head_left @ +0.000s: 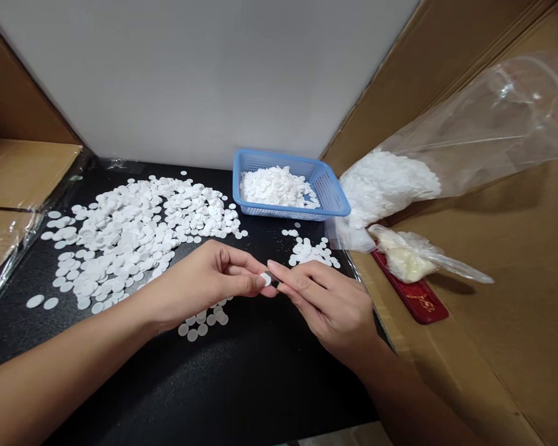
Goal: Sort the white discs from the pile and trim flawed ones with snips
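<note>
My left hand [218,275] is closed, pinching a small round white disc [265,279] between thumb and fingertips. Close against it, my right hand [328,303] has its thumb and fingers drawn together at the disc's edge. A small dark bit shows between the two hands' fingertips, too small to name. Behind and left of my left hand, a wide pile of loose white discs [130,229] covers the black table [242,384]. Several discs [202,329] lie just below my left wrist. Beyond my right hand sits a smaller heap of discs [312,251].
A blue plastic basket [332,189] holding many discs stands at the back. To its right, a clear plastic bag [483,124] with white discs leans on the cardboard [516,248]. A smaller knotted bag [407,257] rests on a red case [421,301]. A grey-white panel [204,80] rises behind.
</note>
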### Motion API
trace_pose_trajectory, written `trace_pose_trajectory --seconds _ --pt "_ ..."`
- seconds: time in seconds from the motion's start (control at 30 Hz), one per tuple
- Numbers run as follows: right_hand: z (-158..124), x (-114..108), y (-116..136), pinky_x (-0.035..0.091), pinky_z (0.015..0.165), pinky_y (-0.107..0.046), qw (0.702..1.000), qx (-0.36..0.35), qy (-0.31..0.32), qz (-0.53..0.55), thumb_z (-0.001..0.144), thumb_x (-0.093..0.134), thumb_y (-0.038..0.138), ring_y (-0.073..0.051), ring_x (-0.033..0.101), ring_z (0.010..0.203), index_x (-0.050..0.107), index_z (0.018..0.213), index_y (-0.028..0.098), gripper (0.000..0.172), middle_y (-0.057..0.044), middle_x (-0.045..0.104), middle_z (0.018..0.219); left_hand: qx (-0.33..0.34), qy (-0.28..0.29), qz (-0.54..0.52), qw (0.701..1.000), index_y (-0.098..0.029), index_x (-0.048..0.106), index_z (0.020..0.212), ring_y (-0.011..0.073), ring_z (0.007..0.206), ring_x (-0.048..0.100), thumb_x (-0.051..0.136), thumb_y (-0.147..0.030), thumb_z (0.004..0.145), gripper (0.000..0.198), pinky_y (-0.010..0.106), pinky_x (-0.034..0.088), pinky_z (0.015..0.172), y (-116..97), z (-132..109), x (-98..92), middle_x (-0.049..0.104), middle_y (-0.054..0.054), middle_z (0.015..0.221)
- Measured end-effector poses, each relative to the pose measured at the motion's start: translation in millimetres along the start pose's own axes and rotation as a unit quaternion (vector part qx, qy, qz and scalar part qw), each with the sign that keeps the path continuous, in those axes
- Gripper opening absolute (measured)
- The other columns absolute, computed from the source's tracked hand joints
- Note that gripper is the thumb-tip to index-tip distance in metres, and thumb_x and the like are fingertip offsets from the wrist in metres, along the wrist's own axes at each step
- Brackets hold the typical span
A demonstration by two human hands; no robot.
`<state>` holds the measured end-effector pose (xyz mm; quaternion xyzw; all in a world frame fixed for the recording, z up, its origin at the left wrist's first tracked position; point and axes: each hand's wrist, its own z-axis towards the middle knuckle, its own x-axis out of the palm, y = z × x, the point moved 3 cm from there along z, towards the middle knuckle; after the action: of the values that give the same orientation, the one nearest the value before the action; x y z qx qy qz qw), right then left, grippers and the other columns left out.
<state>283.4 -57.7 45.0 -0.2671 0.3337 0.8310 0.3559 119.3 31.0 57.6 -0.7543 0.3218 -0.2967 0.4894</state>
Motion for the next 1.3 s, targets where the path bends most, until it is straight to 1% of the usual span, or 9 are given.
trace_pose_trajectory --seconds 0.13,0.2,0.4,0.63,0.73,0.8,1.03,1.2,1.3 --pt "-0.6 -0.8 -2.5 0.053 0.063 -0.026 0.999 0.042 -0.008 0.023 0.099 0.056 0.015 -0.013 0.065 0.072 0.067 0.131 0.022 0.035 -0.004 0.071 0.085 -0.014 -0.003 -0.003 1.000 -0.019 0.081 0.090 0.0186 0.092 0.074 0.072 -0.023 0.083 0.012 0.027 0.055 0.088 1.9 -0.6 -2.1 0.081 0.006 0.087" --pt "-0.8 -1.1 -2.8 0.054 0.064 -0.026 0.998 0.052 -0.013 0.032 0.099 0.056 0.017 -0.014 0.066 0.072 0.066 0.132 0.022 0.035 -0.005 0.071 0.087 -0.017 -0.011 -0.005 1.000 -0.019 0.081 0.089 0.0187 0.091 0.074 0.072 -0.023 0.082 0.012 0.027 0.055 0.086 2.3 -0.3 -3.0 0.081 0.006 0.088" --pt "-1.2 1.5 -1.0 0.052 0.061 -0.025 0.999 0.032 0.008 0.037 0.098 0.057 0.013 -0.013 0.063 0.069 0.064 0.135 0.023 0.039 -0.003 0.070 0.083 -0.009 -0.007 -0.005 1.000 -0.021 0.082 0.089 0.0161 0.083 0.073 0.070 -0.021 0.083 0.013 0.026 0.056 0.084 -0.2 0.8 -1.5 0.080 0.004 0.084" --pt "-1.8 2.3 -1.1 0.051 0.061 -0.025 0.999 0.029 0.010 0.035 0.098 0.057 0.013 -0.013 0.063 0.069 0.065 0.134 0.023 0.038 -0.003 0.070 0.082 0.006 0.003 0.013 1.000 -0.021 0.082 0.092 0.0179 0.085 0.073 0.071 -0.024 0.084 0.014 0.029 0.056 0.085 2.0 -0.4 -1.9 0.080 0.004 0.083" --pt "-1.7 1.8 -0.5 0.051 0.060 -0.025 0.999 0.026 0.008 0.032 0.097 0.057 0.012 -0.013 0.063 0.069 0.066 0.132 0.021 0.037 -0.004 0.070 0.081 0.011 0.004 0.020 1.000 -0.021 0.082 0.092 0.0161 0.082 0.072 0.070 -0.023 0.084 0.014 0.026 0.055 0.083 1.6 -1.0 -1.7 0.080 0.004 0.083" --pt "-1.5 1.5 -0.2 0.051 0.060 -0.025 0.999 0.025 0.006 0.029 0.097 0.057 0.013 -0.013 0.063 0.068 0.067 0.132 0.022 0.037 -0.004 0.070 0.081 0.013 0.002 0.023 1.000 -0.021 0.082 0.092 0.0152 0.079 0.071 0.070 -0.023 0.084 0.015 0.025 0.054 0.081 1.0 -0.9 -1.2 0.080 0.003 0.083" --pt "-0.6 1.1 0.6 0.052 0.060 -0.025 0.999 0.025 0.001 0.024 0.098 0.057 0.013 -0.013 0.064 0.067 0.067 0.132 0.024 0.037 -0.003 0.071 0.080 0.010 0.002 0.034 0.999 -0.020 0.082 0.093 0.0156 0.075 0.071 0.070 -0.025 0.083 0.016 0.026 0.054 0.077 2.1 -0.5 0.1 0.079 0.004 0.081" --pt "-0.8 0.5 1.4 0.052 0.061 -0.025 1.000 0.021 0.003 0.019 0.098 0.056 0.012 -0.013 0.064 0.068 0.068 0.129 0.023 0.035 -0.003 0.071 0.080 0.007 0.010 0.035 0.999 -0.020 0.081 0.093 0.0180 0.081 0.073 0.071 -0.028 0.083 0.016 0.029 0.054 0.082 1.7 1.1 -0.7 0.080 0.005 0.086" --pt "-1.9 1.5 -6.8 0.053 0.066 -0.025 0.999 0.049 0.010 -0.005 0.100 0.054 0.015 -0.013 0.066 0.072 0.069 0.127 0.022 0.031 -0.004 0.070 0.084 0.000 0.002 0.023 1.000 -0.018 0.080 0.096 0.0202 0.087 0.074 0.072 -0.028 0.082 0.019 0.030 0.054 0.084 2.9 1.7 -0.9 0.081 0.007 0.086"
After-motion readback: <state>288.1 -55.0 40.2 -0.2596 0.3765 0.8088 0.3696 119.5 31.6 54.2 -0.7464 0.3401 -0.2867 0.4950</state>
